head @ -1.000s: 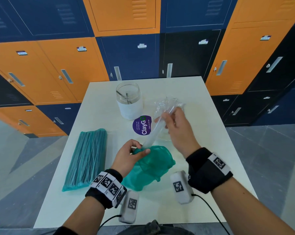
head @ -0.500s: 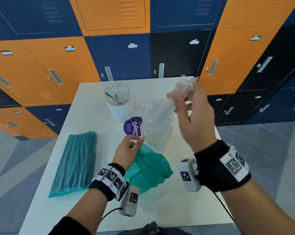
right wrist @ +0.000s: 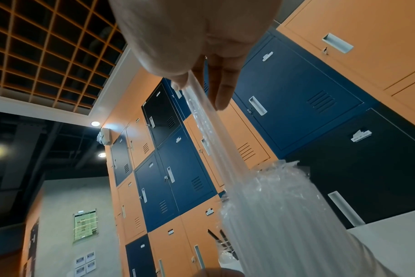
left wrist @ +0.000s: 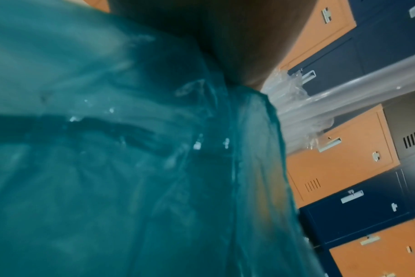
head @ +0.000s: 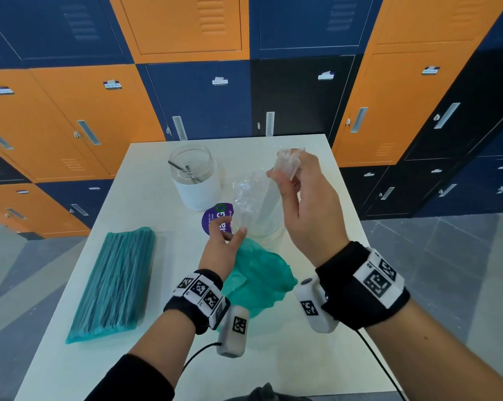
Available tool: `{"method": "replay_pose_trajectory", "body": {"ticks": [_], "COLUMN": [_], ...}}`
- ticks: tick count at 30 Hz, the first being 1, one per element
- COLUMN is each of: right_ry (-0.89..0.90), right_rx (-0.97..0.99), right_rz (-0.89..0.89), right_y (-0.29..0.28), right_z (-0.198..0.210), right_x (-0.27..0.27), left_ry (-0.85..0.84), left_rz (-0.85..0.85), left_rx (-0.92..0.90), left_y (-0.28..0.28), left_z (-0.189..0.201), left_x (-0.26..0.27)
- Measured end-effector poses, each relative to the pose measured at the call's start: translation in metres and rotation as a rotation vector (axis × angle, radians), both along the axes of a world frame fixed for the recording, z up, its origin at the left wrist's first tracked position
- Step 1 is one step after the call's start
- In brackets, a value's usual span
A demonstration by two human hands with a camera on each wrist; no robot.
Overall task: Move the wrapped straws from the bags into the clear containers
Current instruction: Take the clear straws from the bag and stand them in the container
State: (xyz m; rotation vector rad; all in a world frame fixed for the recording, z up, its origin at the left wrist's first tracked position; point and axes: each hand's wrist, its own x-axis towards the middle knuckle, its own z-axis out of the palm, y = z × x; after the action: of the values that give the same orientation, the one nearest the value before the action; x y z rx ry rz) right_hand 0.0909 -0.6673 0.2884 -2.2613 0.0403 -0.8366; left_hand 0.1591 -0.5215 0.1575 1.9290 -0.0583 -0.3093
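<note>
Fingers of your right hand (head: 302, 204) pinch the wrapped straws (head: 288, 162) above the clear container (head: 262, 227), while your left hand (head: 221, 250) holds their lower ends.

Wall: lockers (head: 192, 99) stacked in rows, doors orange, navy and black, each with a recessed handle and a small label.
Floor: grey tiles (head: 435, 264) with darker angled patches.
Furniture: one white desk (head: 146, 204) set against the lockers.
Ceiling: dark, with an orange-framed grid panel (right wrist: 47, 46).
Light: round recessed lamps (right wrist: 95, 123), lit.
</note>
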Motion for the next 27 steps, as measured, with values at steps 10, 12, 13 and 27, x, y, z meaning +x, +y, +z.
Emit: {"method": "replay_pose_trajectory", "body": {"ticks": [10,12,13,27], "right_ry": [0.317,0.334,0.313,0.275], "right_rx": [-0.24,-0.27,-0.284,-0.457], "right_rz": [-0.145,-0.183,-0.186,-0.044], "right_y": [-0.013,-0.013,-0.013,-0.005], "right_z": [-0.082,-0.086,-0.084,-0.086], "right_x": [0.02,0.022,0.022,0.016], "left_ry": [-0.009,-0.012,-0.012,0.017], "left_rz": [-0.048,-0.06,-0.067,-0.083], "left_rx": [0.002,0.01,0.02,-0.008], "left_y": [0.0,0.0,0.0,0.003], "left_z": [-0.003,-0.004,-0.005,-0.015], "left_x": [0.001,0.002,0.003,0.008]}}
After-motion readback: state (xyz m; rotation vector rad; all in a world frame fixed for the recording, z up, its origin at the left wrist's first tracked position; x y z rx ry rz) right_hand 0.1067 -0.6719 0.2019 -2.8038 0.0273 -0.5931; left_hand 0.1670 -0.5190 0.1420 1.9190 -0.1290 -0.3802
